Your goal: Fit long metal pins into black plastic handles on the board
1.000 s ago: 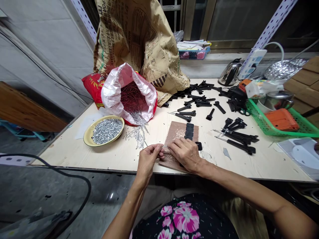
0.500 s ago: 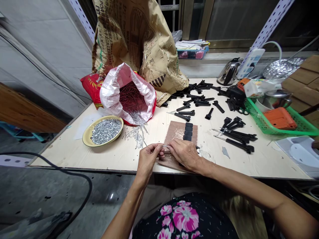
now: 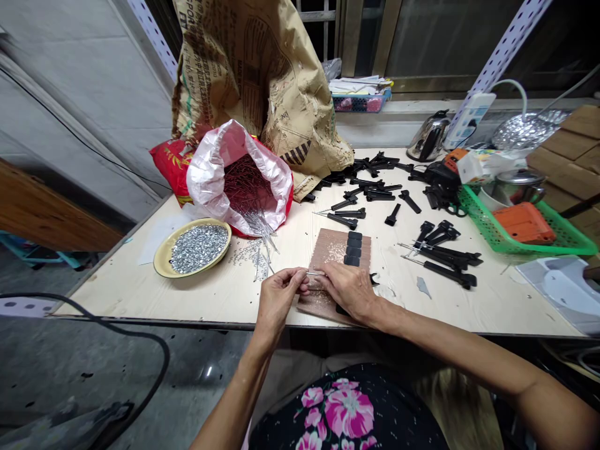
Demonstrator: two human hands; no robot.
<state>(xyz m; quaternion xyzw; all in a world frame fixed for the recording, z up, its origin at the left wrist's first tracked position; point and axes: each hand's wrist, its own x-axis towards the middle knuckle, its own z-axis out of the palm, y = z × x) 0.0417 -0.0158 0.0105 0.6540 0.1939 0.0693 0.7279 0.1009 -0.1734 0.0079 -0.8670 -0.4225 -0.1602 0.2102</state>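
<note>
My left hand (image 3: 277,295) is closed in a pinch on the near end of a thin metal pin (image 3: 313,274). My right hand (image 3: 347,287) lies over the near part of a brown board (image 3: 334,249), its fingers curled on the pin's other end and on a black plastic piece mostly hidden beneath them. A short row of black pieces (image 3: 353,248) sits on the board just beyond my right hand. Loose pins (image 3: 261,255) lie on the table left of the board, spilled from a pink-lined bag (image 3: 239,178).
A yellow dish of small metal bits (image 3: 194,246) stands at the left. Many black plastic parts (image 3: 375,181) and finished pieces (image 3: 440,253) lie at the back and right. A green basket (image 3: 525,225), a kettle (image 3: 429,137) and a big paper sack (image 3: 257,81) ring the wooden table (image 3: 187,294).
Both hands stay in the same place on the pin and board; only the view has shifted slightly.
</note>
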